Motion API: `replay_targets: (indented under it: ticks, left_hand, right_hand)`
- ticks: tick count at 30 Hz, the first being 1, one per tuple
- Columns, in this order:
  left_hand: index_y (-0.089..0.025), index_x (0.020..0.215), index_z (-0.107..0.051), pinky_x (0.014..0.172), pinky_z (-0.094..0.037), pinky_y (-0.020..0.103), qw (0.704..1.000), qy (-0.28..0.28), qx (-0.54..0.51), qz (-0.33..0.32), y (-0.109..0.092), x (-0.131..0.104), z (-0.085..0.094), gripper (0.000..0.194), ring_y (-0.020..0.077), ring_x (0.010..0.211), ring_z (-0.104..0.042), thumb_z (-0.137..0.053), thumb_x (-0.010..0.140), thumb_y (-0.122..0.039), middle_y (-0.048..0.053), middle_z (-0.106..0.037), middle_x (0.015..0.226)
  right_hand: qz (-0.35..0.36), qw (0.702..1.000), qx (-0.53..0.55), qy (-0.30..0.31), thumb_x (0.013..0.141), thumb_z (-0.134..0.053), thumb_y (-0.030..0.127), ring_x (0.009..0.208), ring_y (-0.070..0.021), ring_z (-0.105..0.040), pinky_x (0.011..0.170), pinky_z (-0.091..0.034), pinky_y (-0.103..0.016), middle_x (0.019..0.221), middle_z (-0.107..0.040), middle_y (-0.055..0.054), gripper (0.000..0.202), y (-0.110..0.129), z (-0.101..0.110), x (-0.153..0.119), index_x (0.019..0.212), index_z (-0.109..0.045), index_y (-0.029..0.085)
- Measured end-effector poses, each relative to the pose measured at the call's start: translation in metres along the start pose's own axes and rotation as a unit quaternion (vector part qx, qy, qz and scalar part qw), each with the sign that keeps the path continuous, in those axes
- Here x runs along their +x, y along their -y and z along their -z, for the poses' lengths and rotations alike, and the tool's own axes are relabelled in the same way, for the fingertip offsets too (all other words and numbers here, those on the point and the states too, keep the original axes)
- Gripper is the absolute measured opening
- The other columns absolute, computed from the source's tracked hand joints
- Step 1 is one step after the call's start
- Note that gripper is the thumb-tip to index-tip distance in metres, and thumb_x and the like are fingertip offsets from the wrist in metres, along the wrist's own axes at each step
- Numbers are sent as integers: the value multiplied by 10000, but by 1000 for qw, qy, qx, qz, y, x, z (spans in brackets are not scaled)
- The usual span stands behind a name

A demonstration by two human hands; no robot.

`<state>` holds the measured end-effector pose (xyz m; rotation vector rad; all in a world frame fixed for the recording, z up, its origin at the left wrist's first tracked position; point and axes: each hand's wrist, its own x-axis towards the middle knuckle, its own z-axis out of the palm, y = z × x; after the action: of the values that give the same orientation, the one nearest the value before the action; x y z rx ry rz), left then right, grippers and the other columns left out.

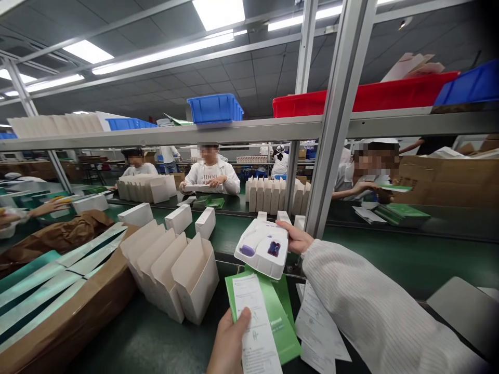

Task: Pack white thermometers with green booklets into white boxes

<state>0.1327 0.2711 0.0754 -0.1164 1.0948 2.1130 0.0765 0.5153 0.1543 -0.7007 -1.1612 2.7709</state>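
My right hand (295,237) grips the far right edge of a white plastic tray (255,257), tilted in the air above the bench. In the tray lie a white and purple device (251,242) and a small pack of dark batteries (274,249). Lower down, my left hand (230,340) pinches a printed leaflet (254,317) together with a green booklet (232,293), thumb on top. More green booklets (283,337) lie just behind, beside loose printed sheets (317,324). Left of my hands stands a row of open white boxes (198,280).
A brown carton (78,322) of flat packaging takes up the left side. Closed white boxes (205,223) sit on the green conveyor (228,228). A metal post (337,104) rises ahead, under a shelf with bins. Co-workers sit across the line.
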Motion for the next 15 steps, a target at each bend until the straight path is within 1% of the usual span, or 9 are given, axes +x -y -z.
replay_targets:
  ticks: [3, 7, 10, 13, 15]
  left_hand:
    - [-76, 1070, -510, 834, -439, 398, 999, 30, 15, 19, 10, 1, 3, 417, 282, 894, -626, -634, 695, -212, 153, -697, 872]
    - [-83, 999, -567, 821, -447, 391, 998, 29, 28, 49, 23, 3, 3, 381, 286, 888, -629, -672, 657, -213, 151, -699, 871]
    - [-81, 977, -582, 815, -453, 385, 997, 30, 28, 60, 28, -1, -4, 372, 284, 878, -632, -684, 641, -207, 152, -699, 863]
    - [-113, 998, -585, 802, -458, 397, 996, 21, 32, 78, 29, -8, -12, 391, 280, 861, -637, -689, 637, -221, 137, -701, 864]
    - [-131, 1010, -582, 796, -461, 409, 995, 13, 32, 89, 30, -11, -16, 389, 278, 852, -639, -681, 646, -229, 131, -701, 869]
  right_hand:
    - [-4, 1000, 2, 8, 856, -455, 187, 735, -166, -653, 759, -513, -330, 814, -672, -92, 289, -3, 9, -2, 1117, -453, 61]
    - [1, 1000, 3, 14, 857, -445, 174, 709, -163, -652, 756, -512, -312, 767, -673, -95, 267, -7, 23, -10, 1085, -474, 37]
    - [12, 1000, 6, 10, 853, -446, 160, 672, -152, -651, 738, -516, -295, 727, -671, -69, 246, -8, 31, -18, 1073, -488, 58]
    - [20, 1000, 8, 16, 850, -448, 164, 669, -147, -650, 732, -516, -295, 762, -674, -58, 248, -7, 41, -26, 1081, -492, 85]
    - [20, 999, 3, 30, 847, -452, 167, 681, -153, -651, 728, -518, -301, 793, -675, -70, 254, -6, 47, -30, 1082, -490, 79]
